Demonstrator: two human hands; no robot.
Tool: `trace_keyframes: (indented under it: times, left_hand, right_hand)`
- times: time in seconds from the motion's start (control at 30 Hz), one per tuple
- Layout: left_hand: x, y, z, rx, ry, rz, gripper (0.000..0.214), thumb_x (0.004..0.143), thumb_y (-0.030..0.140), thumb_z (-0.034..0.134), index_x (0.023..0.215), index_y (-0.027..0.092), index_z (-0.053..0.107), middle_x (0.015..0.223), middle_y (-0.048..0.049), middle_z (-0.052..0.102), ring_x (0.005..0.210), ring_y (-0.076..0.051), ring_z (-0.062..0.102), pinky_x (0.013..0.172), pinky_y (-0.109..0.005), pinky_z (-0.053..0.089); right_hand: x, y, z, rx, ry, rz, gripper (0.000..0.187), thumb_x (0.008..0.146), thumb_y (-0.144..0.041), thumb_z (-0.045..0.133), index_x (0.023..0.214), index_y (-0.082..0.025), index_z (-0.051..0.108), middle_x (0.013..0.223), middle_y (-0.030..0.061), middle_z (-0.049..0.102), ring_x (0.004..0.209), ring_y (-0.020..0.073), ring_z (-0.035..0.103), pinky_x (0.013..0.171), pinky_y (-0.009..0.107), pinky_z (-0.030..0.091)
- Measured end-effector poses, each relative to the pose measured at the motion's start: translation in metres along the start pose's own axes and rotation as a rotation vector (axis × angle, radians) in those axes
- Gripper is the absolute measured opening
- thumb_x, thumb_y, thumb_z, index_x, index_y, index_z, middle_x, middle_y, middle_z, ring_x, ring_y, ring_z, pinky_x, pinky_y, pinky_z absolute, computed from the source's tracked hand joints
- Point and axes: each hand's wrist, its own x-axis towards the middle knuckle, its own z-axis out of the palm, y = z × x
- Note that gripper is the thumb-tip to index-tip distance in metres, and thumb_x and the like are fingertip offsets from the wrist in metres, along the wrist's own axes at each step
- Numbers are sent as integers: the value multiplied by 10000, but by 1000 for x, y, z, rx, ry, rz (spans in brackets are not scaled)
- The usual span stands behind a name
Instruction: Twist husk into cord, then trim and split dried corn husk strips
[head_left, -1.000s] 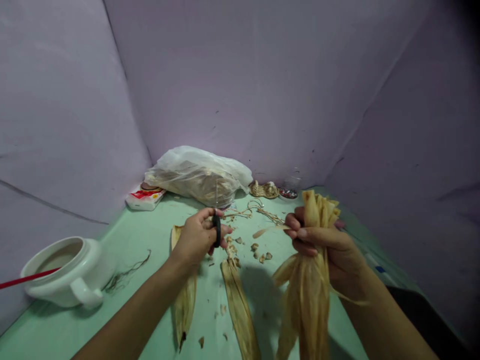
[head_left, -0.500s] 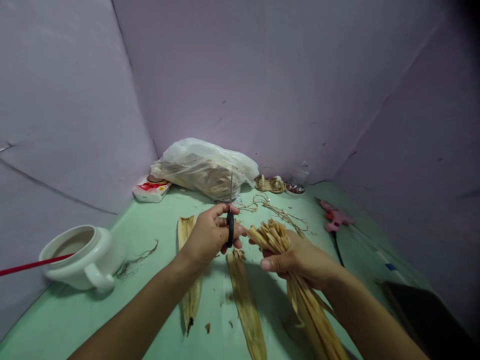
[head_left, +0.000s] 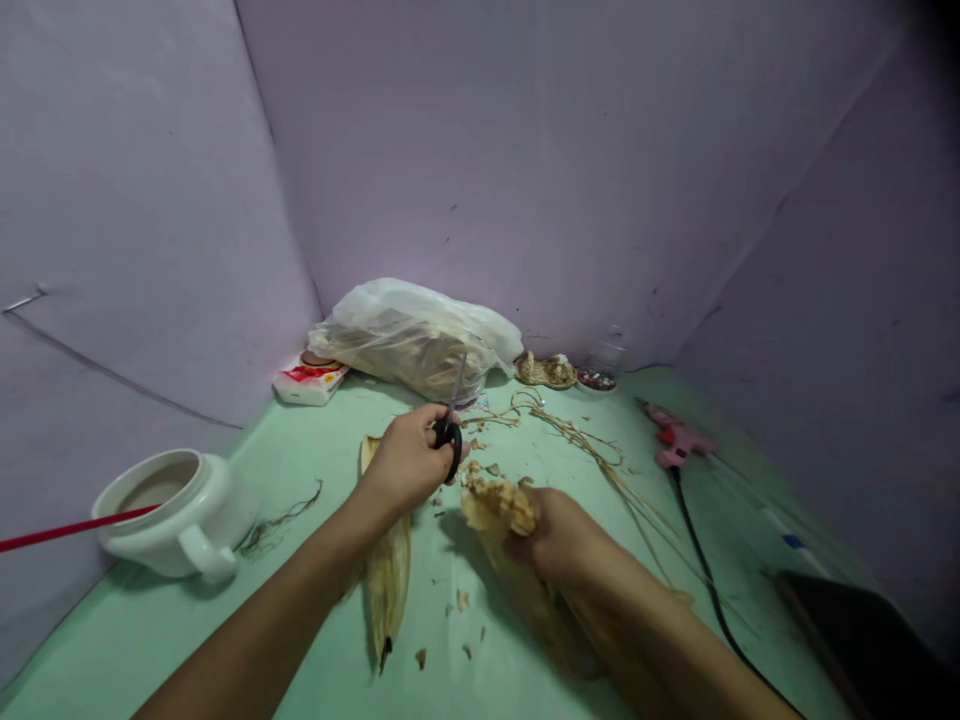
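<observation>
My left grip [head_left: 409,460] closes round the black-handled scissors [head_left: 448,440], blades upward; my right grip [head_left: 566,540] wraps the dried husk bundle [head_left: 519,508]. I've just dropped that bundle lower over the tabletop [head_left: 322,680], so its end now sits clear of the blades, ruling out a snip at this instant.

Room above hands [head_left: 411,455] — bag [head_left: 397,345] beyond
</observation>
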Motion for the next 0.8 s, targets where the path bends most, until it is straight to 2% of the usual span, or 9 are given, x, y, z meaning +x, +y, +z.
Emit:
trace_keyframes:
  times: [0.13, 0.2, 0.27, 0.43, 0.6, 0.7, 0.8]
  left_hand:
    - [-1, -2, 5, -50, -143, -77, 350, 571, 273, 676, 860, 166, 509, 490, 39, 542, 387, -113, 526, 308, -154, 282]
    - [-3, -3, 9, -109, -220, -91, 381, 569, 295, 679, 877, 159, 502, 474, 40, 534, 383, -113, 521, 300, -153, 286]
    - [-5, -4, 12, -170, -257, -93, 396, 558, 275, 685, 882, 156, 492, 475, 40, 531, 389, -111, 518, 296, -149, 293]
    - [-7, -6, 16, -310, -143, -72, 382, 537, 185, 683, 850, 172, 465, 543, 49, 536, 373, -56, 419, 300, -156, 327]
    - [-7, -6, 17, -373, -96, -7, 397, 548, 216, 694, 857, 188, 446, 598, 46, 551, 421, -80, 475, 359, -203, 420]
    - [-6, -4, 12, -266, -77, 28, 371, 607, 324, 668, 875, 182, 453, 591, 29, 552, 472, -114, 537, 358, -184, 396]
    - [-7, -1, 4, -156, -192, 42, 314, 707, 429, 549, 873, 169, 485, 658, -26, 605, 531, -139, 583, 364, -168, 350]
  right_hand:
    - [-7, -12, -32, 254, -11, 3, 104, 553, -101, 537, 549, -165, 455, 511, -49, 416, 481, 71, 342, 466, 199, 284]
    - [-12, -16, -39, 312, -8, 14, 124, 558, -112, 568, 540, -163, 457, 497, -56, 397, 470, 66, 327, 457, 201, 275]
    - [-14, -18, -39, 350, 5, 22, 88, 567, -129, 597, 588, -155, 516, 525, -46, 450, 484, 75, 366, 467, 206, 292]
    - [-13, -18, -33, 487, 21, 48, 212, 551, -178, 688, 744, -136, 611, 654, 0, 587, 554, 105, 484, 539, 219, 378]
    - [-12, -14, -34, 677, -53, 81, 322, 551, -190, 709, 856, -140, 621, 720, 16, 637, 579, 122, 544, 548, 223, 417]
    - [-10, -8, -42, 703, 45, 106, 352, 526, -191, 732, 850, -145, 605, 704, 12, 646, 577, 135, 566, 534, 227, 429]
    - [-7, -1, -58, 735, 237, 112, 400, 502, -211, 762, 859, -160, 588, 734, 14, 657, 626, 164, 598, 560, 245, 456]
